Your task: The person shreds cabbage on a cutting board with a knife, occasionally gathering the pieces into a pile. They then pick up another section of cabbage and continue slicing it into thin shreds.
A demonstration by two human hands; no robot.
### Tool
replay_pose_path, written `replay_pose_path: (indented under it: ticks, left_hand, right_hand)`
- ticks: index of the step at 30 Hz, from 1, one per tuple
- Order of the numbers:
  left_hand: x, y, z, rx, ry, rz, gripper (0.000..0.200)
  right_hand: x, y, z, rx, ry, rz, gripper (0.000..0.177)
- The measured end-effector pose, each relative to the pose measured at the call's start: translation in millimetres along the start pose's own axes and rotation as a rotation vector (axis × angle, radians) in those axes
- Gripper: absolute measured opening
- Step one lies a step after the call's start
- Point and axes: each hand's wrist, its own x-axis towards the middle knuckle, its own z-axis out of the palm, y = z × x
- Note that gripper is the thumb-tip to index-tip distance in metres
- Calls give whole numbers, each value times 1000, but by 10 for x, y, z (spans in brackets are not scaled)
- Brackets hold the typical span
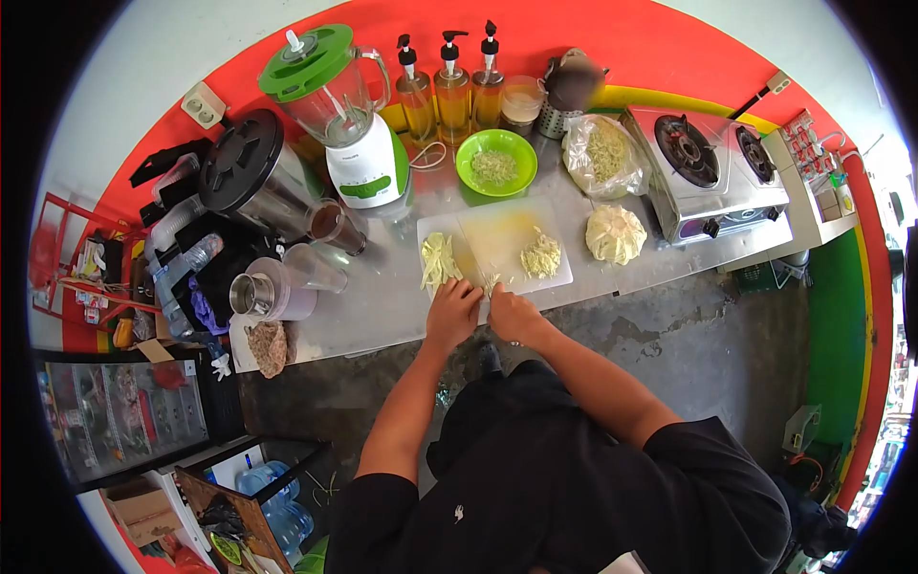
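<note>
Two hands work at the near edge of the white cutting board [499,237], which lies in the middle of the counter [382,298].

- My left hand [452,312] sits at the board's near-left corner, its fingers [459,290] bent down and touching the near end of the cabbage strips [437,260]. I cannot tell whether they clasp anything.
- The strips run lengthwise from the near edge toward the back edge along the board's left side, so their long axis points straight away from my left fingertips.
- My right hand [513,314] is curled up just beside the left, at the middle of the near edge. What it grips, if anything, is hidden from me.
- The left hand is the nearer one to the strips. The shredded pile [541,256] lies toward the board's right side, closer to my right hand.
- A cabbage chunk [615,234] rests off the board's right edge, beside the stove [710,163], and a green bowl [496,161] stands behind the board.
</note>
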Motion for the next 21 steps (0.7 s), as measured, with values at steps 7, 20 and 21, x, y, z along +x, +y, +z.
replay_pose_path:
  ticks: [7, 20, 21]
  left_hand:
    - [3, 8, -6, -9, 4, 18, 10]
    - [20, -10, 22, 22, -27, 23, 13]
    - [31, -7, 16, 20, -21, 24, 14]
  right_hand:
    - [-197, -83, -16, -47, -38, 20, 28]
    - [-169, -30, 29, 18, -3, 8, 29]
    - [-121, -52, -6, -8, -7, 6, 29]
